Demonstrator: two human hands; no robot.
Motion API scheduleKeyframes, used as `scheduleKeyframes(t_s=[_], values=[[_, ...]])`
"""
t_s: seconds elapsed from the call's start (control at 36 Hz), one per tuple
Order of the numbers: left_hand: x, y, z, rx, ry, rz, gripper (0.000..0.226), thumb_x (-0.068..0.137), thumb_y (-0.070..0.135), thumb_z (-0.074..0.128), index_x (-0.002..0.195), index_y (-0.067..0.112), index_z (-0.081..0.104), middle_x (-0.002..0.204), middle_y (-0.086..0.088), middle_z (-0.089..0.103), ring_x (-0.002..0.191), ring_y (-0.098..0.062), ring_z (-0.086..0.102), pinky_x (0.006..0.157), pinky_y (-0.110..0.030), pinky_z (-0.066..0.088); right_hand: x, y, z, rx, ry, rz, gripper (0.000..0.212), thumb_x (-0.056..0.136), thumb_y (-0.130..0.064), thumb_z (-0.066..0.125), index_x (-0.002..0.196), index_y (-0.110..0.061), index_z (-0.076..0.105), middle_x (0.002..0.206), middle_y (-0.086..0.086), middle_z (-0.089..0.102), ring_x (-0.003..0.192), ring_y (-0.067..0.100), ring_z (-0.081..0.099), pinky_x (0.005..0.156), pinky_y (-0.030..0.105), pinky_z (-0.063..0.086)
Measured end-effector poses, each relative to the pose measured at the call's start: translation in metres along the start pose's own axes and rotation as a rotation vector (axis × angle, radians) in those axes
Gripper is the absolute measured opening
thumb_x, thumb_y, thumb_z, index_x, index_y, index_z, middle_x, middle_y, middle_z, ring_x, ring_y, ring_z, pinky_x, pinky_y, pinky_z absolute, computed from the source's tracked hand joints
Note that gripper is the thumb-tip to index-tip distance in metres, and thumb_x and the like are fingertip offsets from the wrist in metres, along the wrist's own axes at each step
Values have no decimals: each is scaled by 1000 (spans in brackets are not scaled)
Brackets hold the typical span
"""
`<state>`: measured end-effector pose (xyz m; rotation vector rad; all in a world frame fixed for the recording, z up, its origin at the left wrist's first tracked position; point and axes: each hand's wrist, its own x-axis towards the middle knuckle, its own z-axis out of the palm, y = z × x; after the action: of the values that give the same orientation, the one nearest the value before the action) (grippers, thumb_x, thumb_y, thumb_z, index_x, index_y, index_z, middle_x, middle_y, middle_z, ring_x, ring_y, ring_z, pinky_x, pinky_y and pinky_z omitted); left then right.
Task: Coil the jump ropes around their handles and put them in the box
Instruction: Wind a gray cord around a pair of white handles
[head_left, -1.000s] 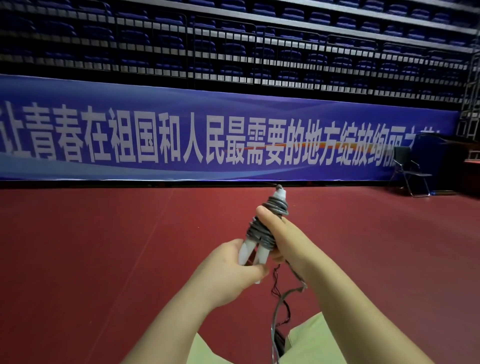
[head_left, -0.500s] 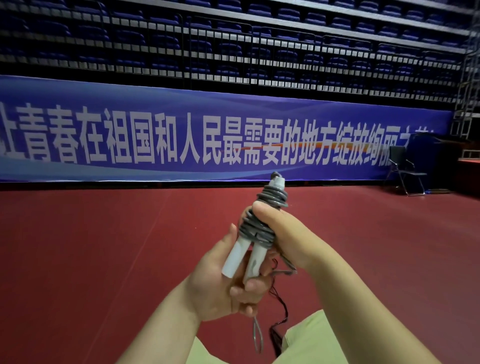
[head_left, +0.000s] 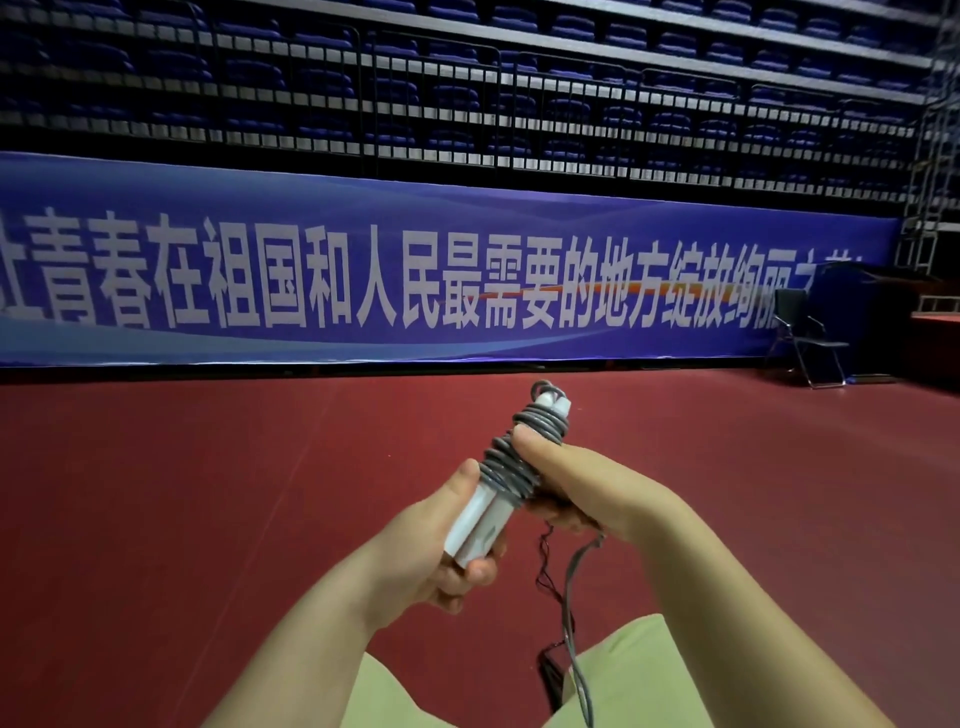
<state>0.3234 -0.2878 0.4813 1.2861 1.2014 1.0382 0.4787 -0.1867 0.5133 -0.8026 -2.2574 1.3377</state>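
Two white jump rope handles are held side by side in front of me, tilted up and to the right. Grey rope is coiled in several turns around their upper half. My left hand grips the bare lower ends of the handles. My right hand holds the coiled part, thumb pressed on the turns. A loose length of grey rope hangs from under my right hand down between my knees. No box is in view.
Red sports floor stretches ahead to a long blue banner below dark stands. A black folding chair stands at the far right. My pale green trouser legs fill the bottom edge.
The handles have tilted further to the right and dropped slightly. My left hand turned so its palm and fingers wrap the handle ends, and the loose rope now hangs to the right of them.
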Motion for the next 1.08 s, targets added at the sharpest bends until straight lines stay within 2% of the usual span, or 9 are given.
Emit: scheduleKeyframes(t_s=[0.14,0.31,0.5,0.67,0.75,0.86,0.94,1.03,1.08], values=[[2,-2,-5,-162,-99,-51,72,72,77,29,76,11,57,51,1,40,46,-11,20,51,-27,28,7,3,2,121,33,-119,50,66,-75,55,57,-28,41,58,-2,32,51,11,23,55,32,14],[6,-5,-6,-144,-3,-15,70,74,75,31,77,11,59,53,0,42,46,-10,20,51,-26,29,13,3,11,55,128,-95,51,67,-77,50,50,-29,44,52,-9,32,48,10,24,50,27,19],[9,-8,-1,-43,132,-24,75,65,80,33,80,11,59,53,1,44,43,-9,22,49,-25,28,14,8,12,-52,175,-8,55,88,-71,38,60,-24,36,51,-7,28,42,10,20,44,25,18],[15,-9,5,96,300,-22,65,92,65,25,75,11,58,51,0,46,42,-11,24,48,-25,25,16,8,18,-248,226,48,48,98,-57,32,59,-29,37,53,-5,34,44,12,27,47,26,24],[19,-9,3,211,362,21,62,96,58,24,75,10,57,52,-1,46,40,-12,28,49,-27,26,16,3,22,-296,263,32,37,105,-40,25,71,-37,38,63,-1,37,54,14,34,52,26,26],[23,-10,-3,563,538,71,60,98,55,23,66,15,55,59,1,56,60,-19,53,65,-34,39,21,3,26,-198,319,67,27,105,-30,25,121,-21,45,69,-3,36,60,14,36,55,23,28],[22,-11,-4,828,645,32,53,94,60,24,73,18,51,83,-3,63,88,-29,57,74,-37,41,21,4,26,-232,248,45,45,100,-54,26,75,-27,50,64,-6,41,54,8,36,53,22,28],[21,-15,-3,947,695,45,51,91,64,29,72,19,42,73,3,55,78,-25,52,63,-36,35,21,5,28,-152,219,81,59,89,-72,31,56,-27,49,55,-5,33,47,12,27,49,27,21],[22,-17,-3,892,687,89,49,89,65,34,74,19,42,71,3,53,73,-20,51,61,-35,34,22,7,30,-70,278,48,55,93,-63,36,52,-31,53,55,-6,33,50,12,29,51,28,23]])
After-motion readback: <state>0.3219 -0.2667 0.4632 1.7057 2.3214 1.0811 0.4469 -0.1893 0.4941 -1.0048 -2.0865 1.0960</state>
